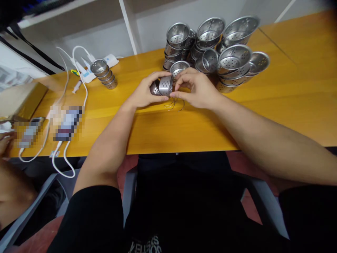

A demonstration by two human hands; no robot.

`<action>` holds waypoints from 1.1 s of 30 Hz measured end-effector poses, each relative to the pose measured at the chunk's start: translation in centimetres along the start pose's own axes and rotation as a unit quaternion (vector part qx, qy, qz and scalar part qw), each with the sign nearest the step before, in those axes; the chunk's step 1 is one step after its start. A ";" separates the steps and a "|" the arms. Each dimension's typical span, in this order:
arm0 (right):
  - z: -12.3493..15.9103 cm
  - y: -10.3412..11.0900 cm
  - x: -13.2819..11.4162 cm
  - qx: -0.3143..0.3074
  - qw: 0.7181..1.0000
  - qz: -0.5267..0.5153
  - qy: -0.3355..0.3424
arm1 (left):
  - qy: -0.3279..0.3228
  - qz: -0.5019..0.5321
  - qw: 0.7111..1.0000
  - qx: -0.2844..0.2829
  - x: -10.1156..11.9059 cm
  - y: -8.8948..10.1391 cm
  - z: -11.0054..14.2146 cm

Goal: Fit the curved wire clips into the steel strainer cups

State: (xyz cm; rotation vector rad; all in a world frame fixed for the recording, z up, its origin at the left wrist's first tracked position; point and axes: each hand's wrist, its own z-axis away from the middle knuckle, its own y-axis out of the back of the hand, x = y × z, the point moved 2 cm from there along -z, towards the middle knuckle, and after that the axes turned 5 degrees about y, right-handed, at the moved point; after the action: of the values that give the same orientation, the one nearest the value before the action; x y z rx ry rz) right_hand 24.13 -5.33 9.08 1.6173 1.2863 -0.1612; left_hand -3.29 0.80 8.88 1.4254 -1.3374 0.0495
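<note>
My left hand (144, 92) is wrapped round a small perforated metal cup (165, 85), which lies tipped on its side in the grip. A second perforated cup (155, 88) shows between the palm and the first one. At the held cup's right edge, my right hand (193, 87) has its thumb and fingers drawn together; whatever they pinch is hidden. Several thin wire hooks (172, 104) show just below the fingertips. Behind my hands stands another perforated cup (180, 66), its mouth facing up.
Stacked perforated cups (234, 61) crowd the back of the wooden table (168, 133). A smaller stack (104, 73) stands left, near a white power strip (88, 74). Phones (68, 124) with white cables lie at left. Another person's arm (13, 193) is at the left edge.
</note>
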 end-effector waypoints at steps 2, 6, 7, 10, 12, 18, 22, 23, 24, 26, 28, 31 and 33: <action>0.0 0.0 0.1 0.010 1.000 0.004 0.007 | 0.003 -0.003 1.000 0.002 0.0 0.1 0.0; 0.1 0.2 0.4 0.027 0.999 0.005 0.017 | 0.009 -0.006 1.000 0.006 -0.1 0.1 0.0; 0.1 0.2 0.5 0.032 0.999 0.006 0.019 | 0.009 -0.007 1.000 0.008 -0.2 0.0 0.0; 0.3 -0.1 0.7 0.053 0.998 0.017 0.012 | 0.013 -0.014 1.000 0.020 -0.5 0.1 0.1; 0.4 -0.5 0.9 0.060 0.998 0.024 0.003 | 0.019 -0.020 0.999 0.026 -0.6 0.2 0.2; 0.7 -0.2 1.6 0.032 0.999 0.030 -0.007 | 0.019 -0.038 0.999 0.016 -0.6 0.7 0.6; 0.7 0.0 2.1 -0.039 0.998 0.047 0.008 | 0.040 -0.020 0.998 0.050 -1.7 0.8 0.5; 0.7 -0.1 2.2 -0.051 0.997 0.056 0.017 | 0.048 -0.014 0.997 0.061 -2.1 0.7 0.4; 0.7 -0.2 2.2 -0.059 0.996 0.066 0.025 | 0.054 -0.007 0.996 0.072 -2.5 0.6 0.3; 0.7 -0.4 2.2 -0.056 0.995 0.076 0.035 | 0.059 0.016 0.993 0.101 -3.1 0.3 0.0; 0.7 -0.6 1.9 -0.029 0.996 0.064 0.046 | 0.065 0.057 0.987 0.135 -3.4 -0.1 -0.2; 0.7 -1.0 1.2 0.022 0.997 0.014 0.067 | 0.088 0.130 0.973 0.170 -3.6 -0.7 -0.6; 0.8 -1.4 0.7 0.044 0.996 -0.008 0.082 | 0.097 0.166 0.966 0.170 -3.7 -1.2 -0.9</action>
State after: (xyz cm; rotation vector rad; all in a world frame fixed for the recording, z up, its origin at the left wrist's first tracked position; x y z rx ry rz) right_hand 23.68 -5.55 7.38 1.7245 1.4351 -0.0990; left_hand -3.20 3.55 5.94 1.4169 -1.4357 0.6528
